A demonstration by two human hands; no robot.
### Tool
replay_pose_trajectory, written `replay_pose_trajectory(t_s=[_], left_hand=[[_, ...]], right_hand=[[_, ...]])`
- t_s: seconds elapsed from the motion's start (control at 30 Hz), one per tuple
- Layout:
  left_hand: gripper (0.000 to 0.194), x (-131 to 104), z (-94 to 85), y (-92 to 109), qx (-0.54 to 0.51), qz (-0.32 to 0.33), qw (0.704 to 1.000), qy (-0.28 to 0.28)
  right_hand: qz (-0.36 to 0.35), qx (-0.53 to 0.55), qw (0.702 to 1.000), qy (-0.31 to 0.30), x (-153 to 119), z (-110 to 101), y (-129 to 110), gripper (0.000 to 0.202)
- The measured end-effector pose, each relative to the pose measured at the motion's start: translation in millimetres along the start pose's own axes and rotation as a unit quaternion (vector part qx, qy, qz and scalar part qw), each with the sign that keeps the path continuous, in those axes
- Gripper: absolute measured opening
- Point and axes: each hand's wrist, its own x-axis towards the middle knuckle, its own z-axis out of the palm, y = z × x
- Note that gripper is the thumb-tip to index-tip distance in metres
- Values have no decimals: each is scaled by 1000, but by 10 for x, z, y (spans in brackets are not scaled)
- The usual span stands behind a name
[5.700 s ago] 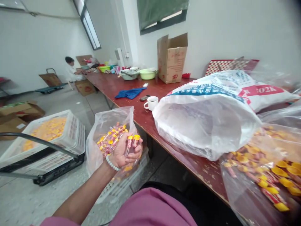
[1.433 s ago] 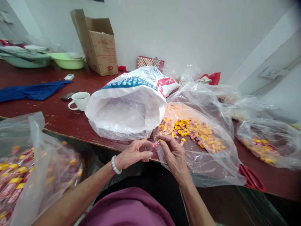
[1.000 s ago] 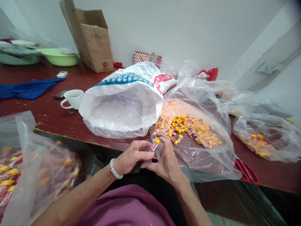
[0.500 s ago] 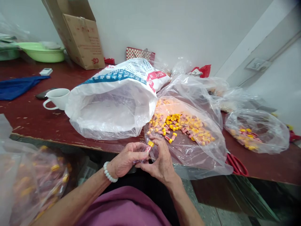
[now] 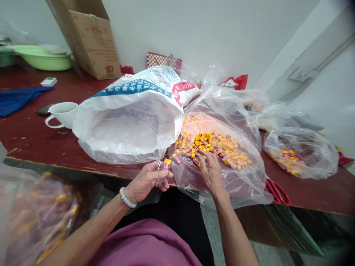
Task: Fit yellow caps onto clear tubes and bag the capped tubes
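Note:
In my left hand is a small tube with a yellow cap, together with clear plastic that may be a little bag or an empty clear tube; the fingers partly cover it. My right hand reaches over the edge of a clear plastic bag, its fingertips closed at another small yellow-capped tube, which they largely hide. Many similar red-and-white printed tubes with yellow caps lie in a pile inside that bag. Left of it, a white printed sack lies on its side with its mouth towards me.
A white cup stands left of the sack on the dark red table. Red-handled scissors lie at the front right edge, near another clear bag of tubes. At lower left is a large bag of tubes. A carton stands behind.
My right hand has left my left hand and moved right to the pile of tubes. My left hand has shifted slightly left, still holding the capped tube.

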Motion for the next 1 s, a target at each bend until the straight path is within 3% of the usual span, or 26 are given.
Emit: replay_pose_trajectory(t_s=[0.13,0.23,0.37,0.47,0.57,0.7,0.83,0.9,1.0], left_hand=[[22,-10,21,-28,37,9,999,-15],[24,10,75,-67,65,16,997,-27],[27,43,130,-104,91,13,996,-19],[28,52,182,-112,109,8,994,-15],[29,52,257,-108,126,-1,992,-18],[25,46,331,-105,131,1,990,-41],[26,26,335,-102,69,-32,996,-44],[28,11,342,-88,10,-46,998,-39],[21,-9,385,-59,-53,-42,997,-44]], right_hand=[[70,-35,997,-7,226,-40,427,21],[111,-26,993,-29,283,-73,553,18],[138,16,990,-22,274,-126,486,17],[127,75,989,-8,178,-121,204,27],[60,149,987,-5,-6,-65,-234,31],[-131,145,981,-19,-241,-16,-681,19],[-192,66,973,-106,-350,-96,-755,35],[-209,37,967,-140,-387,-117,-729,56],[-240,5,962,-132,-464,-41,-700,87]])
